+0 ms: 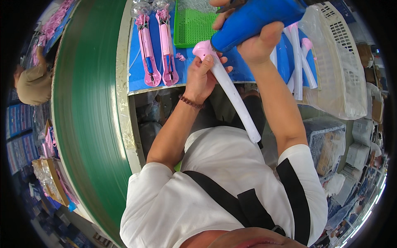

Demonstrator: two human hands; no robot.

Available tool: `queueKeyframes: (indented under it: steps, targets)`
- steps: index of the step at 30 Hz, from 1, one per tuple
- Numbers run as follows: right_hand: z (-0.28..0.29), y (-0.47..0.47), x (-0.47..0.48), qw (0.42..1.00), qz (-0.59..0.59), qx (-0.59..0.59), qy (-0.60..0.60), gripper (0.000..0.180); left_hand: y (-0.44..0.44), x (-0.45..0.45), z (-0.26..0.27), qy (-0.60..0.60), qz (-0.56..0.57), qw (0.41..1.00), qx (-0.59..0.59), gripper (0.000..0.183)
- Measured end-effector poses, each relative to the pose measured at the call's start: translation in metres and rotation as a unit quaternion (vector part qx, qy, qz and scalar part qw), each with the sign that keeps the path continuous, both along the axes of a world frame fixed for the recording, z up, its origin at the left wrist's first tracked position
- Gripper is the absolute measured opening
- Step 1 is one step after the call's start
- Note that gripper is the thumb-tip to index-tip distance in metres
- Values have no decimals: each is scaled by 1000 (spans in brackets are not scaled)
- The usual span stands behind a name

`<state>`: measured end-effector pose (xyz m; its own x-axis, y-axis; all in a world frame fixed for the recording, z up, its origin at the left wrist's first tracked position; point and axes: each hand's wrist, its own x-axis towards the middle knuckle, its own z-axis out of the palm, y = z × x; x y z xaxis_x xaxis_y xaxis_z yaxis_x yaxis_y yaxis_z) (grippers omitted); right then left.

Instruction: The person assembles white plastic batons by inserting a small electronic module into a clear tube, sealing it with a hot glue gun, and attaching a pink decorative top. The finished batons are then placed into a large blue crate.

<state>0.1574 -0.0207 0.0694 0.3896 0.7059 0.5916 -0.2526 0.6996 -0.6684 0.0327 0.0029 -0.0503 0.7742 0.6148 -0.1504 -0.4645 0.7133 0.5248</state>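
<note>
My left hand (pixel 203 73), with a beaded bracelet at the wrist, grips a white plastic tube (pixel 234 96) just below its pink plastic head (pixel 203 49). My right hand (pixel 259 43) holds a blue cylindrical power tool (pixel 248 23), probably an electric screwdriver. Its near end is against or right beside the pink head; the tip is hidden from view. Left of my hands, two open pink housings (pixel 149 52) (pixel 167 49) with wires and blue cylindrical parts lie on the blue work surface (pixel 186 74), clear domes at their far ends. Small pink bits (pixel 180 56) lie beside them.
A green perforated tray (pixel 194 28) holds many small metal pieces at the back. Several white tubes with pink heads (pixel 297 65) lie at the right, beside a plastic-lined crate (pixel 338 62). A green conveyor belt (pixel 86 124) runs along the left, with another person (pixel 35 82) beyond it.
</note>
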Motion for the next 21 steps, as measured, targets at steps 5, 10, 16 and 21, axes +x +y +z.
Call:
queueKeyframes:
  steps: [5, 10, 16, 21]
  targets:
    - [-5, 0, 16, 991, -113, -21, -67, 99, 1, -19, -12, 10, 43, 999, -11, 36]
    - [-43, -11, 13, 971, -178, -108, -115, 91, 3, -34, -18, 6, 92, 996, -9, 35]
    - [-66, -4, 14, 967, -179, -60, -173, 82, 3, -34, -10, 25, 127, 991, 20, 37]
    - [-62, -5, 9, 965, -174, -75, -180, 84, 4, -33, -4, 41, 143, 987, 55, 51]
